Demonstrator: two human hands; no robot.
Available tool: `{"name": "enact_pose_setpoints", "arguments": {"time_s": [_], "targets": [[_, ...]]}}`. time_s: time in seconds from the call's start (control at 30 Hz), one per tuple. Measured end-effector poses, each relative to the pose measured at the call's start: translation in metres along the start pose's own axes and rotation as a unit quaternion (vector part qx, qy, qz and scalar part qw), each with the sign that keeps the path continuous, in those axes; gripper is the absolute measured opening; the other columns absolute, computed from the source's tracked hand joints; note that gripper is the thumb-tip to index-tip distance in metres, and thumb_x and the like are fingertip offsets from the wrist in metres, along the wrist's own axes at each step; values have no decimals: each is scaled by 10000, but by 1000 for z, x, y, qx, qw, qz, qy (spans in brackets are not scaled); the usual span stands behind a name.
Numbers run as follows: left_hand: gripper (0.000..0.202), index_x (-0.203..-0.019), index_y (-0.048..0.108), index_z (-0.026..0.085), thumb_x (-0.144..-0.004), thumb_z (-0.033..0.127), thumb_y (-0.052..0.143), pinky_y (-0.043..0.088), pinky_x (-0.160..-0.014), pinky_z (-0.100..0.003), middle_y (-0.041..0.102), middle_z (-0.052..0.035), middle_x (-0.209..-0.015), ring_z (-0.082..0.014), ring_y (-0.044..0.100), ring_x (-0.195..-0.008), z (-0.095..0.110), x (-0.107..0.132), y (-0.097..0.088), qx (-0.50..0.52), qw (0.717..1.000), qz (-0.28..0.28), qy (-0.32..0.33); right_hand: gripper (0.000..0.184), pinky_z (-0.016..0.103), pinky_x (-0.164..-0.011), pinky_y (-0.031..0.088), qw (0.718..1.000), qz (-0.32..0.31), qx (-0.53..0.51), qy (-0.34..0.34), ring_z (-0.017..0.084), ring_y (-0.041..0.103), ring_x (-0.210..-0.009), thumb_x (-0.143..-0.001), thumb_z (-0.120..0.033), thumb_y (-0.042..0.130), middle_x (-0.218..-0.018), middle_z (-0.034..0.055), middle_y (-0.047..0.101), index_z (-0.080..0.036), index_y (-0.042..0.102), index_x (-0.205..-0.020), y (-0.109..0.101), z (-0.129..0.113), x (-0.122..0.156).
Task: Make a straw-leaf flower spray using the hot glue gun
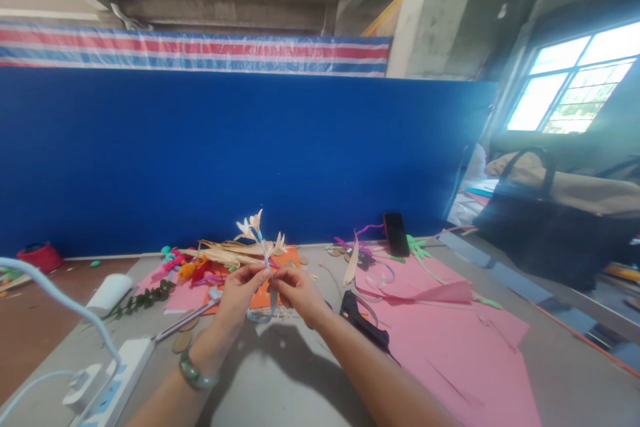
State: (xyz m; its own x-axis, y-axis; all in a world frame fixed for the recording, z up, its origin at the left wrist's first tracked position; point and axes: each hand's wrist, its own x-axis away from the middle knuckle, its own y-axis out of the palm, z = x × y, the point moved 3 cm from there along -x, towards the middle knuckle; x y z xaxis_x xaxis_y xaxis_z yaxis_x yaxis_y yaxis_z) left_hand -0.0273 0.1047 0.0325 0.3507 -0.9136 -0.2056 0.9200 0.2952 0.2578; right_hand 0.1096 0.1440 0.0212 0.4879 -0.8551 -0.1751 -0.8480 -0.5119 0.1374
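A handmade flower (255, 225) with pale cream petals stands upright above my hands on a thin, light blue stem. My left hand (243, 290) is closed in a pinch around this stem. Right beside it, my right hand (296, 290) pinches at the lower stem, where a pale grey-blue strip (273, 301) hangs below the fingers. Whether that strip is tape or paper I cannot tell. Dried cream husk strips (225, 252) lie behind the hands, along with an orange sheet (293, 257). Close to my right forearm rests a black glue gun (363, 323).
Pink sheets (450, 353) cover the right side of the table, with a black phone (396, 235) at the back. On the left are a power strip (120, 373), a box cutter (187, 317), a white roll (110, 291) and green leaves (145, 299). A blue partition (225, 147) stands behind.
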Motion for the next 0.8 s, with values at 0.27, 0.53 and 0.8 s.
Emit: {"name": "enact_pose_setpoints", "arguments": {"time_s": [0.27,0.53,0.8], "targets": [[168,-694,754,162,-620,301,813,479,-659,-266,698,-19,-644,-147,595,-631,-1,1,2,0,999,-39,5,288,191,-375,273,1000,-2,-4,-10,41,403,-371,-723,-426,741,-605,-28,627,-157,661,-787,-2,3,-2],[155,-684,749,165,-629,298,808,493,-675,-269,684,-11,-631,-151,606,-645,0,0,1,-12,999,-46,18,294,192,-379,282,999,-25,14,-20,41,413,-383,-751,-437,727,-623,-12,641,-149,668,-749,-1,-3,-1],[176,-711,744,155,-667,319,793,482,-615,-262,672,-14,-614,-147,592,-588,3,1,2,-32,997,-60,26,339,187,-389,306,998,-47,40,-25,41,417,-396,-779,-483,677,-685,6,666,-145,679,-807,2,-5,2]]}}
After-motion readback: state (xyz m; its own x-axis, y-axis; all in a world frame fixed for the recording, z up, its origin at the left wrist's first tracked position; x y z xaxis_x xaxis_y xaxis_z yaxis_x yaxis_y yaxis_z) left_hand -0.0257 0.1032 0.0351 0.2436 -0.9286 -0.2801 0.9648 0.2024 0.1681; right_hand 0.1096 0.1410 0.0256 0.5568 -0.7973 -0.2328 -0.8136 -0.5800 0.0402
